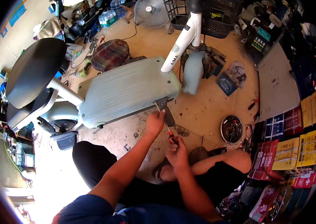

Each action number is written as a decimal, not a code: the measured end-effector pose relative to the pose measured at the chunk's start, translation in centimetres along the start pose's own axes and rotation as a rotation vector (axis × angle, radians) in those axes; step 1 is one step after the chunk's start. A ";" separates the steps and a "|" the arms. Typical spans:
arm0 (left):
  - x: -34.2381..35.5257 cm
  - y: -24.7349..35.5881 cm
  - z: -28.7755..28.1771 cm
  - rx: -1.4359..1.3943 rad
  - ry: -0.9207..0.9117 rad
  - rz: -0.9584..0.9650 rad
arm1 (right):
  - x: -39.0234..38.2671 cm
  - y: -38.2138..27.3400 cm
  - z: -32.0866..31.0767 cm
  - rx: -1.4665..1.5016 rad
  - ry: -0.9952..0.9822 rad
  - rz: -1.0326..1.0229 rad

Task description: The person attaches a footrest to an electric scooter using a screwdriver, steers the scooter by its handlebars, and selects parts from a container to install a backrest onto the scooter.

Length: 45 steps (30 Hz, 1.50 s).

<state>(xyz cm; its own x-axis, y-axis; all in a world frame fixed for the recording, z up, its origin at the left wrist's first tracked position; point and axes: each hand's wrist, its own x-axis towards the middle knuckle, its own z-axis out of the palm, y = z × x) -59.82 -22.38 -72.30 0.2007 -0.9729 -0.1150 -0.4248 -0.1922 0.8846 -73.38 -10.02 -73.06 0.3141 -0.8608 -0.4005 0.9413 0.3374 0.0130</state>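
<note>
dusty concrete floor (203,108) spreads under you, littered with parts, a dish of bits (232,128) and cartons to your right. your right hand (176,151) is clenched round the red handle of a screwdriver (168,128), its tip up at the bracket (161,101) under the scooter's footboard (124,91). your left hand (155,122) pinches the shaft near that tip. if the tip slips off the screw, it could likely jab your left fingers or chew the head.
</note>
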 end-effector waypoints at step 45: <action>0.5 -1.0 -0.5 -0.180 0.015 0.008 | -2.8 2.9 4.7 -1.184 0.328 -0.559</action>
<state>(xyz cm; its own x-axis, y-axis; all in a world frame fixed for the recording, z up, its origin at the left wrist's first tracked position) -58.82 -22.62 -73.05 0.2114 -0.9720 -0.1023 -0.2617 -0.1571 0.9523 -70.94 -8.40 -67.60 -0.2732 -0.9161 -0.2934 0.2088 0.2413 -0.9477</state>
